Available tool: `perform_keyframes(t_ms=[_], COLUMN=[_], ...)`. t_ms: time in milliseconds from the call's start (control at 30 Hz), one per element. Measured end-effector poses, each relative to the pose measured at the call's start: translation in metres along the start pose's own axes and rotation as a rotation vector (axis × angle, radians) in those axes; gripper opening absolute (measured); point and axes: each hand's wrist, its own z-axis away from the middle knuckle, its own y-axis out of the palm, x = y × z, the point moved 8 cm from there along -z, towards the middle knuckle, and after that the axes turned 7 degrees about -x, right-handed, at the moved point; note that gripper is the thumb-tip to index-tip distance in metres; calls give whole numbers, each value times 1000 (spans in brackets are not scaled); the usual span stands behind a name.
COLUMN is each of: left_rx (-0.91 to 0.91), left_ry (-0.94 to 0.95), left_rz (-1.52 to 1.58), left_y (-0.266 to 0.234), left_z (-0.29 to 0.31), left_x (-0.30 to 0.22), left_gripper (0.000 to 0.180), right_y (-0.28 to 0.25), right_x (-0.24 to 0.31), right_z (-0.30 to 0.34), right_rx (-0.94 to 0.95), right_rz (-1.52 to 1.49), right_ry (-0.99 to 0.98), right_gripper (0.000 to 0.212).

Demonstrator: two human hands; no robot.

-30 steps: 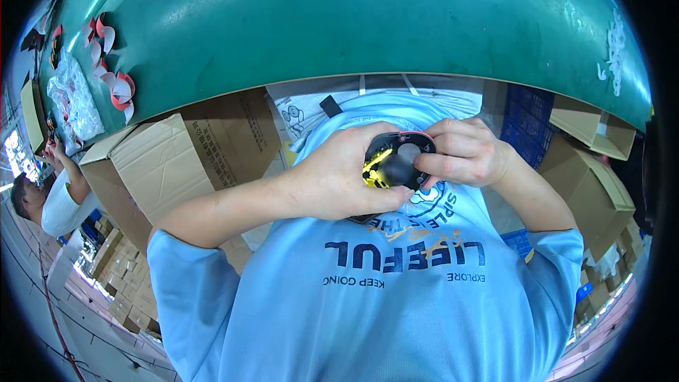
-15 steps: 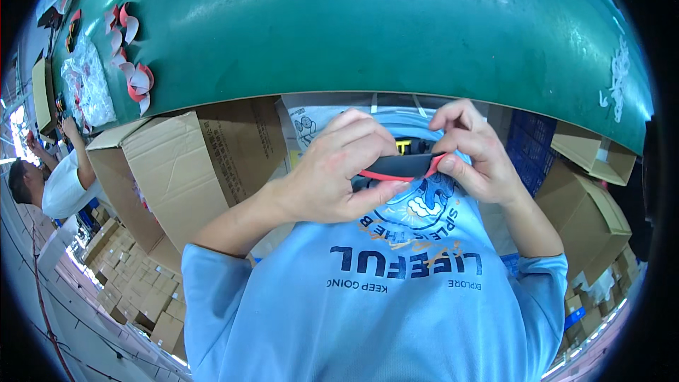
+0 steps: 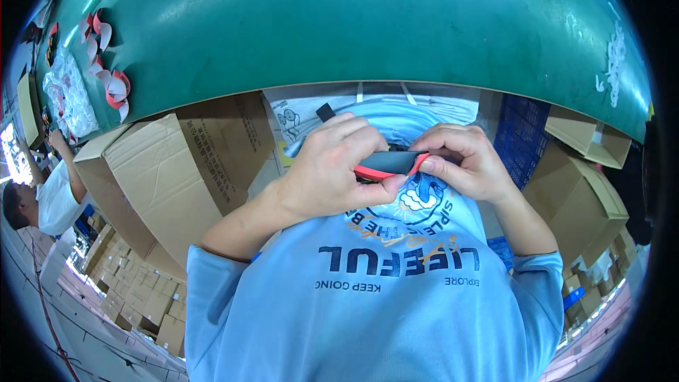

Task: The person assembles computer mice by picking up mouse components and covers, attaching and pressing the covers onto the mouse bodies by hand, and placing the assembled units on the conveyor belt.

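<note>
Close in front of my chest, both hands hold a curved band-like piece (image 3: 389, 163), dark grey on its face with a red edge. I cannot make out its exact kind. My left hand (image 3: 332, 166) grips its left end, thumb below and fingers above. At the other end my right hand (image 3: 467, 163) pinches the red tip between thumb and fingers. A black strap end (image 3: 325, 112) sticks up behind my left hand; whether it belongs to the piece is hidden.
A green table (image 3: 318, 28) lies ahead, with curved red-and-white pieces (image 3: 113, 88) and a clear plastic bag (image 3: 71, 95) at left. White scraps (image 3: 615, 64) lie at right. Cardboard boxes (image 3: 152, 177) and a blue crate (image 3: 520, 141) flank me. Another person (image 3: 56, 198) works far left.
My right fingers, raised and spread before, have come down onto the end of the piece. The black strap end now shows above my left hand. The view has shifted slightly.
</note>
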Motion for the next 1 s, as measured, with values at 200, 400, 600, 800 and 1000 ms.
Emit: perform_keyframes(t_ms=[200, 400, 600, 800, 1000], left_rx=[-40, -11, 46, -71, -126], left_ry=[116, 91, 39, -53, -253], left_rz=[-101, -94, -14, 54, 177], left_y=[7, 7, 8, 17, 18], left_z=[-5, -4, -6, 15, 24], left_x=[-19, -19, -3, 10, 20], left_gripper=[32, 32, 32, 31, 31], right_y=[7, -4, -6, 4, 7], right_x=[-16, -23, 5, 7, 14], right_z=[15, 27, 28, 29, 16], right_rx=[-56, -200, -358, -343, -264], right_rz=[-146, -250, 289, 332, 406], right_ry=[90, 32, -261, -242, -224], right_gripper=[20, 25, 31, 40, 43])
